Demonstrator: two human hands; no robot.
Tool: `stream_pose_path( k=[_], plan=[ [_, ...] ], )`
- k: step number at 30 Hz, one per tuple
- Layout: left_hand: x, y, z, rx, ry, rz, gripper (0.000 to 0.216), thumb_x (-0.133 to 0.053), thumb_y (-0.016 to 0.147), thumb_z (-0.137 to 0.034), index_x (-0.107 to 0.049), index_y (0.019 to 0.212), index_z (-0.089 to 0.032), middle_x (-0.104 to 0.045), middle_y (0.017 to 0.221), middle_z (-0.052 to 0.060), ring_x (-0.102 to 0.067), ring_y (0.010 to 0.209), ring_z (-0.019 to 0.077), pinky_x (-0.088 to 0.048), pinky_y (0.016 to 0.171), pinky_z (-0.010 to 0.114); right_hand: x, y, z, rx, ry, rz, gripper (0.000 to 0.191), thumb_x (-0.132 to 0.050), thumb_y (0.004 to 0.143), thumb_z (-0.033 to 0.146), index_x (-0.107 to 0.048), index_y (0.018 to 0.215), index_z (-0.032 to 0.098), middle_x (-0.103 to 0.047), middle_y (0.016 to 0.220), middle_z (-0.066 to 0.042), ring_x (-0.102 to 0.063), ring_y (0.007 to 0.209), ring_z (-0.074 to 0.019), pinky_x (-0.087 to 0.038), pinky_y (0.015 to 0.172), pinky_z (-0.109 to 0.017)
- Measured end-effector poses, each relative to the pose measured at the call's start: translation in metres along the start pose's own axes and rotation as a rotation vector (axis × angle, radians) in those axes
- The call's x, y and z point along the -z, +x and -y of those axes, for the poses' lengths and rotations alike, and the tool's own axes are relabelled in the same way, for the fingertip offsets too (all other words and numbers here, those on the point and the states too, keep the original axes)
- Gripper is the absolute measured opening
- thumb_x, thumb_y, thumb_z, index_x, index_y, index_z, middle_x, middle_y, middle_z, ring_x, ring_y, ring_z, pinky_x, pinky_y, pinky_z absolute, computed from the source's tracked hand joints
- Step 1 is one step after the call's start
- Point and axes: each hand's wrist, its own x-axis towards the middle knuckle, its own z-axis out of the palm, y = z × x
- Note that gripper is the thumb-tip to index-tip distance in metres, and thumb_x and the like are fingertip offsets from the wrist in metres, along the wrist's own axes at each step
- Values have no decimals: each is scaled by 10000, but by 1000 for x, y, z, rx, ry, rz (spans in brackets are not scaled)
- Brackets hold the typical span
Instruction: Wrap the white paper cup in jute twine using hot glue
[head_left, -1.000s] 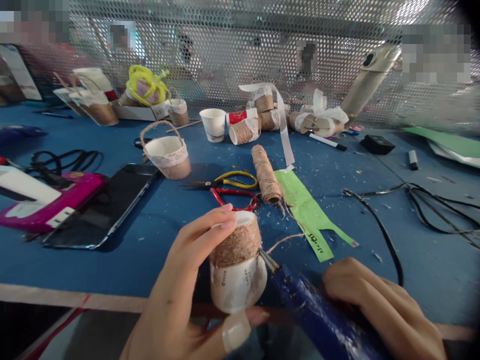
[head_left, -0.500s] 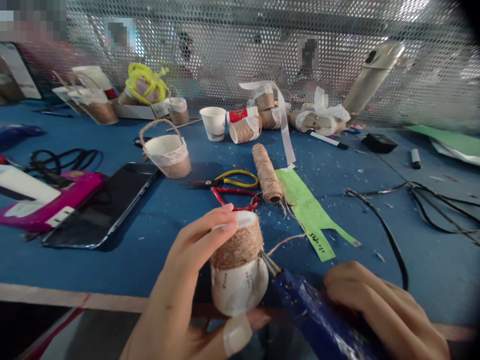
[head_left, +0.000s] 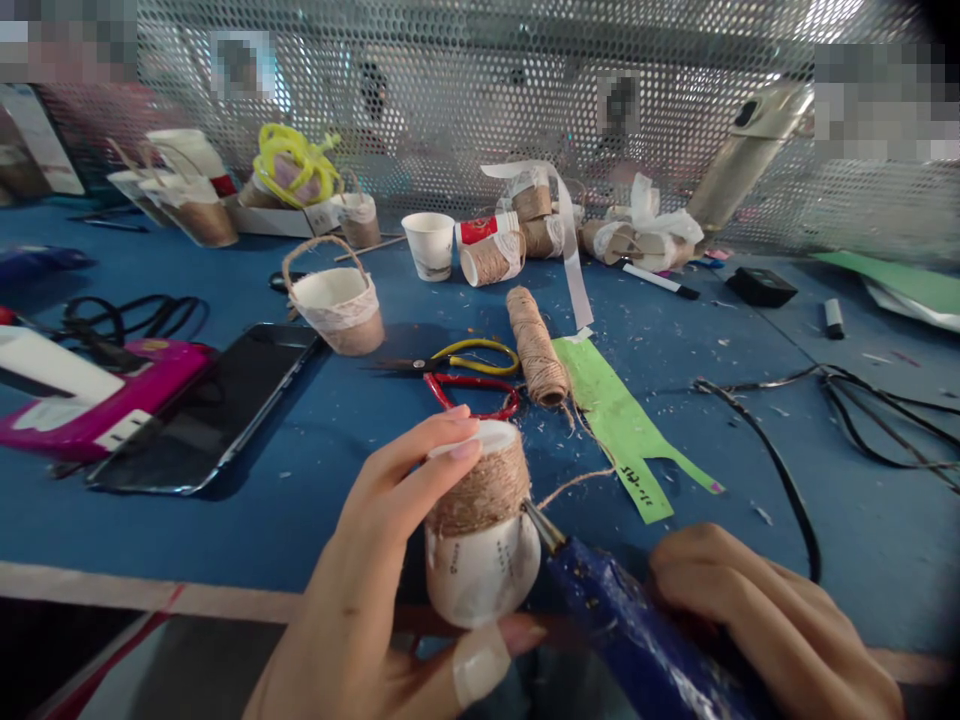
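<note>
My left hand (head_left: 375,560) grips an upside-down paper cup (head_left: 480,575), fingers over its base and the bandaged thumb at its rim. Twine (head_left: 480,495) is wound round the half of the cup nearest its base, and a loose strand runs off to the right. My right hand (head_left: 757,610) is closed around a blue glue gun (head_left: 637,630); its handle is mostly hidden. The gun's metal nozzle (head_left: 541,525) meets the cup's right side at the lower edge of the twine. Beyond the cup lie a twine roll (head_left: 537,350) and scissors (head_left: 457,370) with yellow and red handles.
A twine-wrapped cup basket (head_left: 341,310), a phone (head_left: 210,410) and a magenta device (head_left: 112,400) stand left. Right are a green paper strip (head_left: 615,420) and a black cable (head_left: 780,480). More wrapped cups (head_left: 491,260) line the back, before a perforated metal screen (head_left: 450,120).
Almost nothing differs. The whole view has shifted very slightly, while the nozzle stays at the same place on the cup and both hands keep their grip.
</note>
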Motion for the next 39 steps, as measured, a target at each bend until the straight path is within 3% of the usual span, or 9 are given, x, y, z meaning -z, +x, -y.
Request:
stream_pose_path(
  k=[3,9,13,19,22,26,29,33,39],
  plan=[
    [1,0,0,-20,19,25,796,-865,1114,-613,-511,1826,-588,-598,1924,-10,-625,1784,393,-794,1242,519,0,0,-1,-12,-4,-13,427,-474,1316,605,-535,1013,310,-616,737,38,-493,462,-152,-437,497,-294],
    [1,4,1,-51,67,52,763,-803,1158,-577,-473,1846,-601,-625,1907,-26,-616,1788,392,-691,1395,621,4,0,-4,-2,8,42,407,-462,1327,554,-560,1022,303,-618,746,35,-517,473,-152,-460,514,-288],
    [1,7,0,-101,53,35,770,-826,1150,-591,-507,1849,-540,-648,1890,8,-645,1764,367,-771,1286,516,4,0,-3,1,7,20,417,-459,1329,562,-554,1018,301,-621,743,39,-522,474,-147,-459,519,-282],
    [1,11,-2,-144,110,2,764,-782,1149,-647,-520,1852,-505,-697,1840,50,-723,1684,420,-832,1185,591,3,1,-3,18,3,16,421,-462,1330,553,-572,1014,297,-638,744,38,-508,458,-140,-455,510,-270],
    [2,11,-3,-173,133,5,760,-783,1156,-620,-518,1854,-484,-709,1828,61,-735,1674,405,-849,1141,548,2,1,-2,19,-14,-12,429,-459,1333,538,-572,998,296,-650,740,32,-514,456,-139,-462,505,-265],
    [1,10,-2,-161,109,8,767,-835,1150,-606,-538,1843,-466,-707,1834,50,-698,1717,344,-802,1223,483,1,1,-1,17,-15,-13,395,-447,1338,525,-563,1032,303,-627,750,42,-522,470,-139,-456,511,-273],
    [1,10,-2,-162,124,7,734,-788,1180,-596,-527,1853,-466,-716,1823,72,-702,1711,360,-760,1305,568,1,0,0,21,-30,-14,400,-441,1335,539,-559,1032,307,-624,753,39,-517,475,-147,-460,511,-278],
    [1,12,-3,-184,131,-8,788,-843,1135,-594,-530,1850,-487,-758,1774,76,-732,1677,433,-756,1302,695,0,-1,0,16,-42,-22,434,-444,1329,568,-567,1007,303,-629,732,37,-534,466,-149,-484,517,-270],
    [-2,5,-1,-151,134,-35,758,-811,1155,-599,-535,1853,-499,-698,1849,47,-696,1720,416,-738,1345,670,1,-8,1,-11,-104,-9,454,-369,1339,404,-625,981,290,-713,788,-6,-654,533,-161,-555,572,-259]
  ],
)
